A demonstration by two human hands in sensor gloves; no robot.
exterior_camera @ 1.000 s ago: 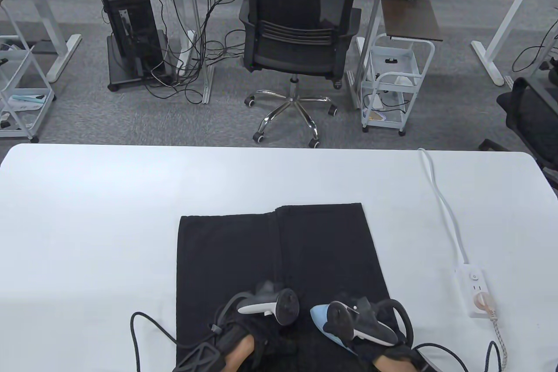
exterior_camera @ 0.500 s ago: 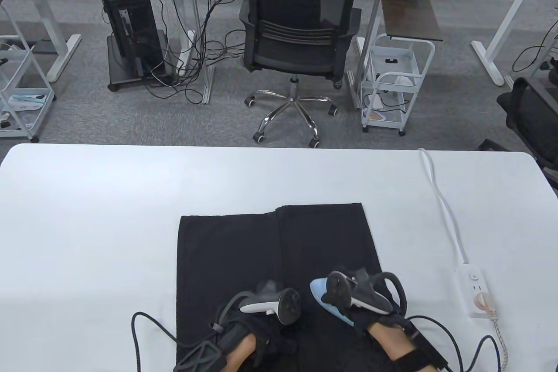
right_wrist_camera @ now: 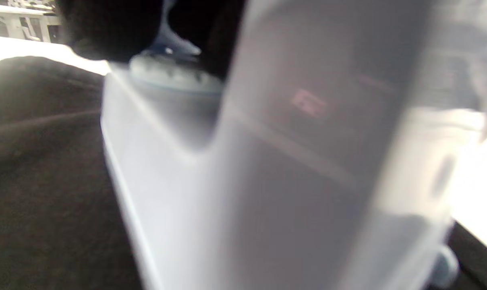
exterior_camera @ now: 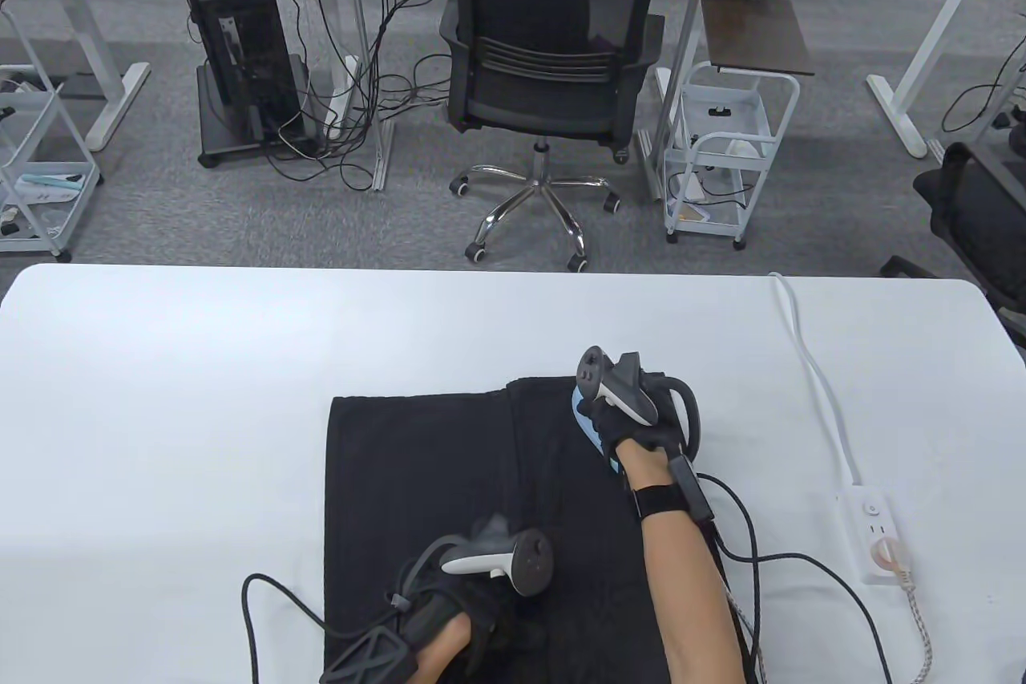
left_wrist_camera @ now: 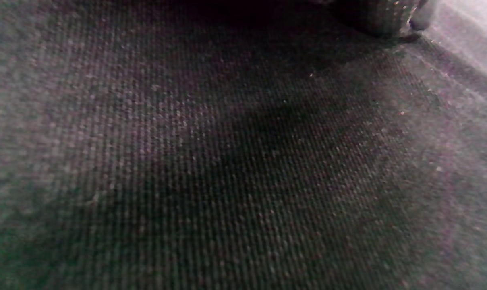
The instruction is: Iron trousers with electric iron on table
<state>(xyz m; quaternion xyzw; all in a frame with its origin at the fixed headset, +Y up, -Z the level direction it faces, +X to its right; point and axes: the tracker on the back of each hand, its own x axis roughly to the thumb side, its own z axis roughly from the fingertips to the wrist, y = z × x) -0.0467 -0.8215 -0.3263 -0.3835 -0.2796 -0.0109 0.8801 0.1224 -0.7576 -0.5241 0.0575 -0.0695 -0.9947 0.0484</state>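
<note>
Black woven trousers (exterior_camera: 481, 491) lie flat on the white counter (exterior_camera: 160, 395), legs pointing away from the person, hems at the far end, the right leg's hem a little farther out than the left's. Right hand (exterior_camera: 637, 435) in a black sensor glove, grip clamped round the handle of the pale blue and white electric iron (exterior_camera: 589, 423); the iron sits on the far end of the right trouser leg, nose just at the hem edge. Right forearm stretches out over the right leg. Right wrist view is blurred: the iron body (right_wrist_camera: 267, 161) fills most of it, dark cloth (right_wrist_camera: 46, 161) on the left, glove fingers (right_wrist_camera: 106, 28) dark at the top.

Left hand (exterior_camera: 473, 604) rests on the trousers near the counter's near edge, around the seam between the legs, palm down as far as shows; tracker covers the fingers, so cannot tell whether the grip is apart or together. Left wrist view shows only close-up weave of the trousers (left_wrist_camera: 227, 161), with a dark fingertip (left_wrist_camera: 380, 20) at the top right touching the cloth.

White power strip (exterior_camera: 870, 536) lies on the counter right of the trousers, well apart from the iron, its white cable (exterior_camera: 809, 363) running to the far edge. A braided cord (exterior_camera: 918, 612) leaves the strip toward the near edge.
</note>
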